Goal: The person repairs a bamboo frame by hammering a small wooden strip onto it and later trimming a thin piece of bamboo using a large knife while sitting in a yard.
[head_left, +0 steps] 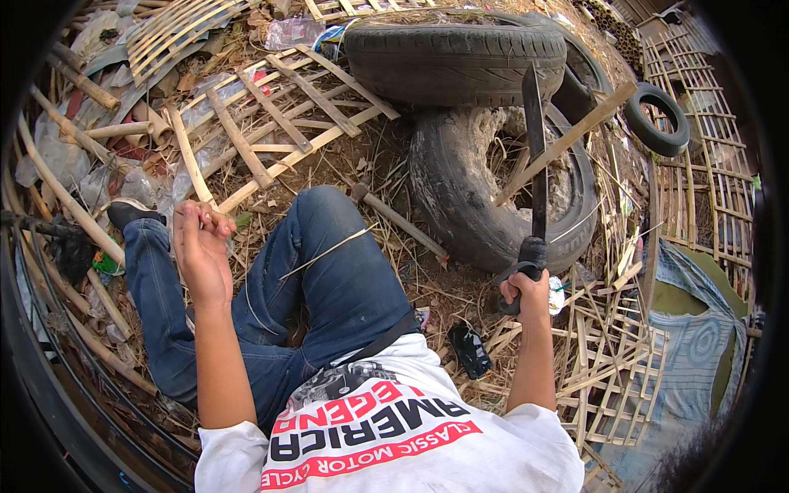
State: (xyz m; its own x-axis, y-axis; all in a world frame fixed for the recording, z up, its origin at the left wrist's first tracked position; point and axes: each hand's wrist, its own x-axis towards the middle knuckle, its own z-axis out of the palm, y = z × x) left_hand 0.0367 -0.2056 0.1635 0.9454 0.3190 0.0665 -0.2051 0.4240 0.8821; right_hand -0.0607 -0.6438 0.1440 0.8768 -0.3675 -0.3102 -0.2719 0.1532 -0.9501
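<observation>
My right hand (526, 293) is wrapped around the black handle of a machete (538, 197), its long dark blade pointing away from me. A pale split-bamboo piece (588, 135) crosses the blade at a slant, its lower end at the tyre (448, 185) lying before me. Whether blade and bamboo touch, I cannot tell. My left hand (201, 251) is raised above my left leg, palm up and open, with fingers loosely bent and nothing visible in them.
More tyres (452, 62) lie beyond the first, and a small tyre (657, 119) sits at right. A slatted bamboo frame (271, 123) is at far left. Woven bamboo panels (612, 370) and blue cloth (690, 345) lie at right. A black object (470, 351) rests beside my hip.
</observation>
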